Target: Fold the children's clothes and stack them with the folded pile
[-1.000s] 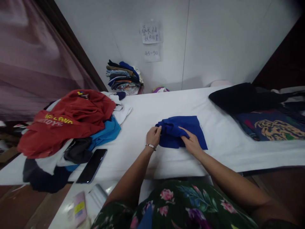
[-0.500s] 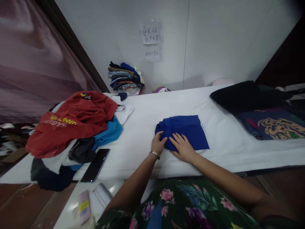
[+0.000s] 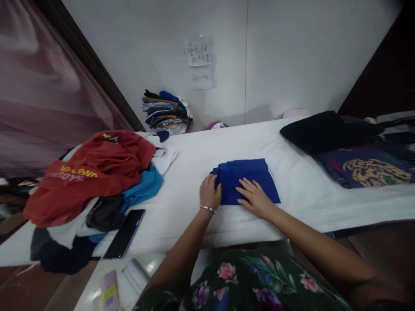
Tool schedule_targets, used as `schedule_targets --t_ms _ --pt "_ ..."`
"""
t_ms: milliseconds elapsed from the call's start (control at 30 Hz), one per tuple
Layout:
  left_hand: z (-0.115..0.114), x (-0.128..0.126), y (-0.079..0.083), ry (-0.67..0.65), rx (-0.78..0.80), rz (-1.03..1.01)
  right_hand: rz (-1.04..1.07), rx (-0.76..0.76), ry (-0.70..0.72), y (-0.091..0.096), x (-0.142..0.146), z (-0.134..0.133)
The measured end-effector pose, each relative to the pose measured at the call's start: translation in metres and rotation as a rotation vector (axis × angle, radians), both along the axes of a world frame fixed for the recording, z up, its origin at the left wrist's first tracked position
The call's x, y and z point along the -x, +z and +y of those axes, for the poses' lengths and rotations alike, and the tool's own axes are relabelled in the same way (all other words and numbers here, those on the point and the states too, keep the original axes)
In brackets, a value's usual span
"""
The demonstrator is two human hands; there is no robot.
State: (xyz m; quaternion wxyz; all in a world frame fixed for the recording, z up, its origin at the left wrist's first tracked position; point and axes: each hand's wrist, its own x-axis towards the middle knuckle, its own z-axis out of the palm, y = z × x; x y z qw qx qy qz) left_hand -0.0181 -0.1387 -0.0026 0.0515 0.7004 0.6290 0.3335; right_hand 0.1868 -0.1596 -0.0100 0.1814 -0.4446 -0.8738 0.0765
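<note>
A folded royal-blue garment [image 3: 251, 177] lies flat in the middle of the white-covered table [image 3: 181, 207]. My left hand [image 3: 210, 192], with a silver bracelet on its wrist, rests against the garment's left folded edge. My right hand [image 3: 255, 198] lies on the lower part of the cloth with its fingers spread. Neither hand visibly lifts the fabric, and the hands cover the garment's lower middle.
To the left lie a heap of red, turquoise, black and white clothes [image 3: 94, 181] and a black smartphone [image 3: 125, 233]. A black garment [image 3: 324, 131] and a printed dark one [image 3: 366, 168] lie right. A folded stack [image 3: 165, 111] stands behind the table.
The blue cloth's raised fold has flattened into a neater rectangle. My left hand has shifted from pinching the upper left fold to resting lower on the edge; my right hand now lies flat.
</note>
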Motion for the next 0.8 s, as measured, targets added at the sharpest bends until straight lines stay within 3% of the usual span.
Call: schedule_targets --t_ms 100,200,367,567,667,800 --pt "0.004 -0.025 0.016 -0.218 -0.108 0.144 0.034 -0.085 -0.066 0.014 -0.001 0.018" --pt "0.023 -0.042 0.013 -0.335 -0.006 0.292 0.010 -0.104 -0.189 0.014 -0.008 0.043" --pt "0.057 -0.038 -0.016 -0.165 0.366 0.312 -0.027 0.059 -0.344 -0.016 -0.031 0.068" --pt "0.056 -0.035 -0.024 -0.138 0.344 0.312 0.118 0.035 -0.329 -0.034 -0.037 0.066" --pt "0.054 -0.035 -0.024 -0.135 0.345 0.299 0.338 0.069 -0.340 -0.037 -0.046 0.069" --pt "0.056 -0.033 -0.026 -0.137 0.338 0.269 0.803 0.261 -0.613 -0.041 -0.070 0.068"
